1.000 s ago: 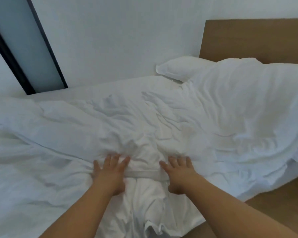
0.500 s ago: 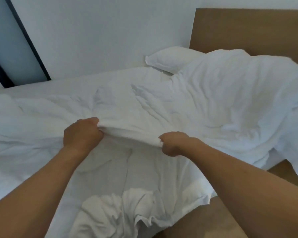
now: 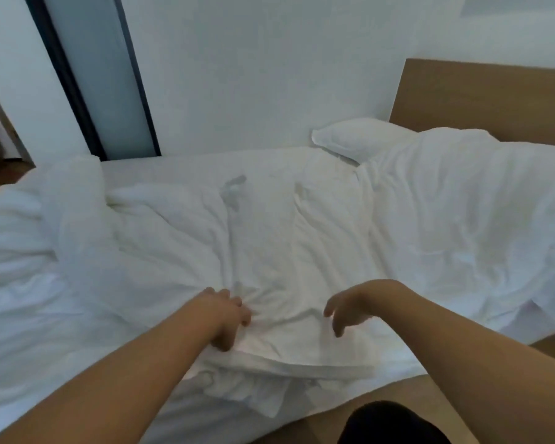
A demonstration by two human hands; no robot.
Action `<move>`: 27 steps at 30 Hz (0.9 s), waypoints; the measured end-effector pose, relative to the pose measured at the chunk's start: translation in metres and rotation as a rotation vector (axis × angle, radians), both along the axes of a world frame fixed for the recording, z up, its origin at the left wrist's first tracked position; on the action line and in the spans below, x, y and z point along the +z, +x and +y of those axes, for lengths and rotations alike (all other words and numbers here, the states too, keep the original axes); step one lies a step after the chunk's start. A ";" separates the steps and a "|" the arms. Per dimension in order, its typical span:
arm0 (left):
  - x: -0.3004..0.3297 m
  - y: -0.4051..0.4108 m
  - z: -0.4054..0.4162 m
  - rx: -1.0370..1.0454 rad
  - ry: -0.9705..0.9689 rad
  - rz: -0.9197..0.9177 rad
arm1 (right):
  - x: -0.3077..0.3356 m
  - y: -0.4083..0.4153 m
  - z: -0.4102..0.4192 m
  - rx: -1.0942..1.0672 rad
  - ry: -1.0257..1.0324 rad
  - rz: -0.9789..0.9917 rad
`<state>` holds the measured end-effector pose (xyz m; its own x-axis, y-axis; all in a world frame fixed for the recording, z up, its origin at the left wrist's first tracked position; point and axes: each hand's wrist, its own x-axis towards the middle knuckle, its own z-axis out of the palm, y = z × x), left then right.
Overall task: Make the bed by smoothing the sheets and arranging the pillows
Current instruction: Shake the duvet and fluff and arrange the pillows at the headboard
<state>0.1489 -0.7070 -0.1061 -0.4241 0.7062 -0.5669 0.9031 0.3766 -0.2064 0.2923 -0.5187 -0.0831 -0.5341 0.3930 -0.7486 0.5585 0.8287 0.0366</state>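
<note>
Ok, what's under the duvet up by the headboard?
One white pillow pokes out from under the duvet, against the wall by the headboard. Whether a second pillow lies beneath the bunched duvet cannot be seen.

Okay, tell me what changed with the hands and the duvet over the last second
Half a second ago both hands gripped the duvet edge, lifted off the bed. Now that edge lies down near the bed's near side. The right hand has let go and hovers with loose fingers; the left hand touches the fabric, its grip unclear. The pillow by the headboard stayed put, and the duvet is wrinkled as before.
</note>
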 end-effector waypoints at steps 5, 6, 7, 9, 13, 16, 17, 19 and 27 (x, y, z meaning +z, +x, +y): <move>0.025 -0.077 -0.016 0.207 0.248 0.029 | 0.011 -0.086 -0.035 0.012 -0.010 0.394; 0.023 -0.094 -0.021 0.226 0.260 0.077 | 0.003 -0.106 -0.038 0.001 0.024 0.445; 0.020 -0.113 -0.027 0.255 0.282 0.109 | -0.004 -0.126 -0.042 -0.010 0.057 0.497; 0.011 -0.154 -0.034 0.320 0.339 0.142 | -0.023 -0.167 -0.049 0.033 0.137 0.591; -0.025 -0.239 -0.027 0.378 0.389 0.161 | -0.079 -0.240 -0.049 0.165 0.234 0.645; -0.065 -0.297 -0.008 0.453 0.447 0.150 | -0.135 -0.267 -0.044 0.192 0.298 0.692; -0.081 -0.311 -0.001 0.492 0.488 0.134 | -0.152 -0.272 -0.043 0.204 0.338 0.738; -0.116 -0.327 0.013 0.539 0.555 0.140 | -0.176 -0.279 -0.038 0.195 0.372 0.803; -0.163 -0.329 0.029 0.510 0.746 0.311 | -0.200 -0.296 -0.028 0.208 0.412 0.820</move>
<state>-0.1803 -0.6780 -0.2687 -0.8366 0.5281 0.1452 0.5386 0.8415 0.0429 -0.0040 -0.5470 -0.2836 -0.9221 0.3807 0.0694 0.3823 0.9240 0.0098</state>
